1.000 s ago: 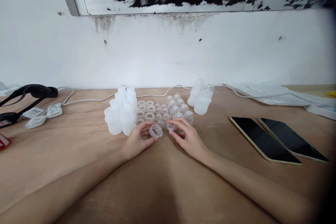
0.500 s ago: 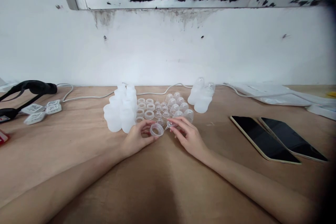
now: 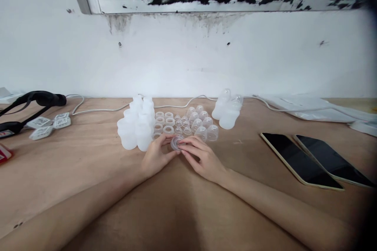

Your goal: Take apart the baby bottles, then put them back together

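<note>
pinching a clear ring [image 3: 174, 144], left hand [image 3: 154, 156] and right hand [image 3: 206, 160] meet near frosted bottles [image 3: 129, 135], contents unclear.

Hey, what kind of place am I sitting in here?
Probably a plain workroom or small assembly spot: a wooden tabletop against a scuffed white wall, with clear rings and clear domes laid out in rows beside a group of frosted bottles.

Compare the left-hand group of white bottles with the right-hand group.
The left bottles show no domes; the right bottles are topped with clear ones.
The left bottles form the larger cluster; the right bottles are fewer.
Both groups are cloudy white and stand upright on the table.
</note>
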### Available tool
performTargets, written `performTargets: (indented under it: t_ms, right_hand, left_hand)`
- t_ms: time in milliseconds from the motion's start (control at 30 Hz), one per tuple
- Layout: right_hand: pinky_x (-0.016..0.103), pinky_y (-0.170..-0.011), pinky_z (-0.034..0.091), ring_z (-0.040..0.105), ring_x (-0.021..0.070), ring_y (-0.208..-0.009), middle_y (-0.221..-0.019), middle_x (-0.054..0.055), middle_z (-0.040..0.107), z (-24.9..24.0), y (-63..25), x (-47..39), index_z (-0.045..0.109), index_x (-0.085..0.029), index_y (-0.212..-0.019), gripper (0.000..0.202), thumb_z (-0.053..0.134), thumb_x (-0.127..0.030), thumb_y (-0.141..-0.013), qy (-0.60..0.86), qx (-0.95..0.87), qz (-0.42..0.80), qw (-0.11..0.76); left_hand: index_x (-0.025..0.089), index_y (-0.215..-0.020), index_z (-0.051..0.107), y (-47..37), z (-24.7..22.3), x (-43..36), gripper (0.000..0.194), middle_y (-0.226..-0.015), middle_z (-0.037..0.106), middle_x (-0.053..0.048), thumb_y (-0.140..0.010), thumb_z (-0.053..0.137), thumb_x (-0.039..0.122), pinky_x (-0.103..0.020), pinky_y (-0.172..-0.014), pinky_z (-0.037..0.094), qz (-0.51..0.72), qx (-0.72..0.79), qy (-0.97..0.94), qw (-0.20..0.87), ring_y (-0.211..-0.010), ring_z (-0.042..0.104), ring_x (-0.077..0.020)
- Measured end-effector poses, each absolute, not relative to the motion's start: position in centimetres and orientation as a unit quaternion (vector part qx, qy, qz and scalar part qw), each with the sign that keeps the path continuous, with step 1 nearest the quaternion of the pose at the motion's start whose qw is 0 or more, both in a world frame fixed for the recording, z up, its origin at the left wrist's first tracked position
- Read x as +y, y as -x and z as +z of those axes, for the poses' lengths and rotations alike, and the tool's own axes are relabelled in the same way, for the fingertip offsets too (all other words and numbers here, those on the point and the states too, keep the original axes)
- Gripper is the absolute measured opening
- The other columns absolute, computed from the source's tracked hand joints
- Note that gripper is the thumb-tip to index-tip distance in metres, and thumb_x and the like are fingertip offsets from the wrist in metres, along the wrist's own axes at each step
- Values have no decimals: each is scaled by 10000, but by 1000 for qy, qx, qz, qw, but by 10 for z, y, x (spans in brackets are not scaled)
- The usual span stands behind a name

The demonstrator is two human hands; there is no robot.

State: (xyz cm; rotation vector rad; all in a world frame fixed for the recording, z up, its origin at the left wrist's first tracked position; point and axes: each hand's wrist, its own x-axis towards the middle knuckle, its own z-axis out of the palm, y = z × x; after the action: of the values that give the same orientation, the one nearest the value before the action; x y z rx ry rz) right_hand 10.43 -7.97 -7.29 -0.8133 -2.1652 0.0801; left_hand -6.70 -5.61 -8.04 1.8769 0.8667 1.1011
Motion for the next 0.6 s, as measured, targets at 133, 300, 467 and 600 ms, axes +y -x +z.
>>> performTargets:
  t_ms: [133,300,467,600]
  right_hand:
    - [305,-732,432,477,149,-867,-969,85,437,-73,-106,-80,549,-168,-915,163,452,-166,-784,360,-817,58,448]
    - [250,-603,451,536,110,-701,-942,77,513,-74,-105,-73,372,-170,-1103,323,438,-273,-804,400,-769,289,406]
    - [213,-499,412,493,78,-479,-656,-7,530,-74,-104,-70,467,-166,-907,191,443,-320,-796,436,-733,363,375]
    - [200,-484,398,478,69,-456,-629,-17,524,-73,-103,-73,499,-171,-856,152,446,-298,-791,459,-746,297,381]
  left_hand:
    - [154,-1017,463,69,-77,-60,367,-1061,541,-66,-695,607,256,-307,-896,399,431,310,-771,352,-1001,507,-153]
    - [180,-975,485,69,-73,-61,292,-1034,555,-45,-712,591,249,-318,-876,383,435,297,-810,256,-992,488,-155]
    - [177,-1043,419,67,-72,-65,389,-1090,484,-85,-702,590,253,-267,-727,444,388,297,-821,296,-947,496,-165]
    - [147,-971,407,64,-73,-65,280,-832,545,-47,-758,513,294,-241,-641,465,373,328,-762,414,-745,544,-125]
